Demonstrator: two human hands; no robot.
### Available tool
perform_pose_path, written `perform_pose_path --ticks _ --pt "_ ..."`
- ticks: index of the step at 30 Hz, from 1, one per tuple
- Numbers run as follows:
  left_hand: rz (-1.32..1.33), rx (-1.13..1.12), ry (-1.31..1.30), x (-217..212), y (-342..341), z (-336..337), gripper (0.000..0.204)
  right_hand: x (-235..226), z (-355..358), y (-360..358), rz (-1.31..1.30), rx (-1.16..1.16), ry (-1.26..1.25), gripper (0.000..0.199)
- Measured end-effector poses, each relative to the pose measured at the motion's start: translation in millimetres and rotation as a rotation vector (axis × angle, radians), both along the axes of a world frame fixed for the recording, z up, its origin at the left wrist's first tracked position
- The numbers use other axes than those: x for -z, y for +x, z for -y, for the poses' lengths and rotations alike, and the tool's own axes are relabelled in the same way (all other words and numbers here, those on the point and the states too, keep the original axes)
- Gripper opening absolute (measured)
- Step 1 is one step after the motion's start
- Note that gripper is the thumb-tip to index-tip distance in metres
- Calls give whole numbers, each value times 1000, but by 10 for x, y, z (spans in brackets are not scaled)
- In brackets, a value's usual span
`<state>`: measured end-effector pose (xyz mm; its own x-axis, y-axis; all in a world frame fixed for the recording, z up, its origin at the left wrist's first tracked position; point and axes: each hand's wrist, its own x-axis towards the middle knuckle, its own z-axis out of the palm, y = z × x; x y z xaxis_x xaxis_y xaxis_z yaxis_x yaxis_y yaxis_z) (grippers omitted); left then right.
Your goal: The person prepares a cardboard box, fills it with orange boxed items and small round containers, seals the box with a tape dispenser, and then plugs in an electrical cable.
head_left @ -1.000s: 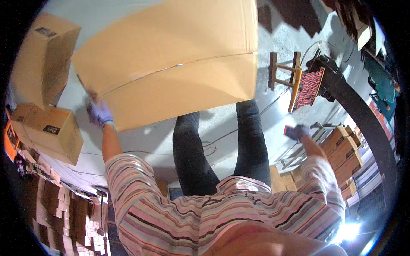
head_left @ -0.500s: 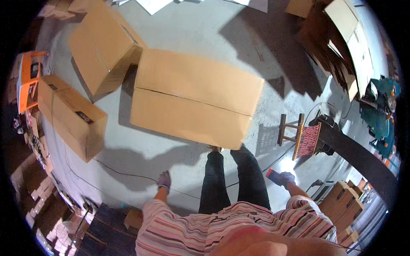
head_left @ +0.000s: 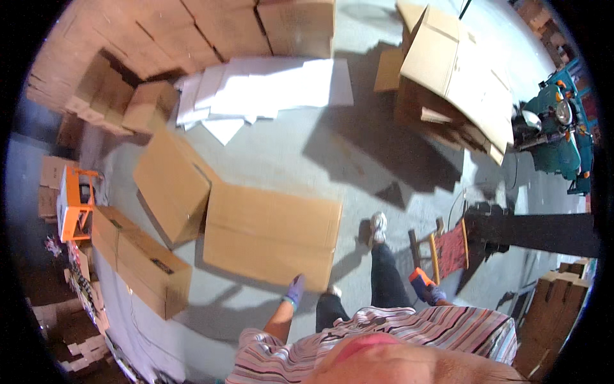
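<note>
A large closed cardboard box [head_left: 272, 233] lies on the floor in front of me, a seam running across its top. My left hand [head_left: 294, 292], in a purple-grey glove, is at its near edge, fingers stretched out; I cannot tell whether they touch the cardboard. Off to the right, my gloved right hand [head_left: 437, 295] is closed around an orange and dark handheld tool [head_left: 421, 283], whose exact kind is unclear. That tool is beside a small stool with a red woven seat [head_left: 450, 251].
Two more boxes, a tilted one [head_left: 173, 185] and a long one [head_left: 144, 262], stand left of the large box. White sheets [head_left: 268, 89] lie farther off, before stacked cartons [head_left: 211, 32]. Flattened cardboard [head_left: 454, 70] leans at far right, near a green vehicle [head_left: 559, 125].
My view has shifted, and the boxes appear lower in it. One foot has stepped forward to the right of the large box. My left hand has come up to the box's near edge.
</note>
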<state>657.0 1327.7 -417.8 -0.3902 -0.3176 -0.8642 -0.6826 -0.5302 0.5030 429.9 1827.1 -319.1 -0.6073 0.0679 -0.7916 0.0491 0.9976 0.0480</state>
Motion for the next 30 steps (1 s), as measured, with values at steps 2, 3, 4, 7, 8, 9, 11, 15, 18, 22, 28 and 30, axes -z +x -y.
perform_pose_path --ticks 2,3,4,7,8,9,11,15,18,22,28,30 --pt "92 265 -168 -175 -420 110 47 -35 240 -548 -62 -135 38 49" --pt "145 372 -275 -242 -521 193 47 -29 400 -990 -72 -188 4 49" --pt "212 482 -384 -295 -583 312 47 -93 625 -1393 -77 -235 -30 49" --pt "364 706 -581 -645 -689 608 50 -517 1070 -1995 -20 -337 -54 49" --pt "325 664 -598 -708 -819 520 51 -598 1164 -2310 -108 -303 -143 48" --pt "273 627 -614 -777 -1029 431 51 -573 1201 -2649 -291 -402 -237 43" --pt "207 683 -525 -934 -1274 366 52 -614 1510 -3363 -541 -401 -538 36" --pt "178 756 -354 -1080 -1443 230 51 -1130 2691 -4459 -819 -563 -814 24" --pt "206 762 -301 -1023 -1686 251 51 -1545 3476 -4970 -872 -684 -998 25" --pt "213 708 -358 -1018 -2159 753 51 -2456 4172 -5645 -977 -891 -1084 21" --pt "112 504 -534 -1085 -3484 1796 51 -2868 4447 -7127 -1180 -648 -937 19" --pt "96 416 -602 -1179 -3796 2176 51 -3268 4808 -7481 -1256 -756 -1038 19"
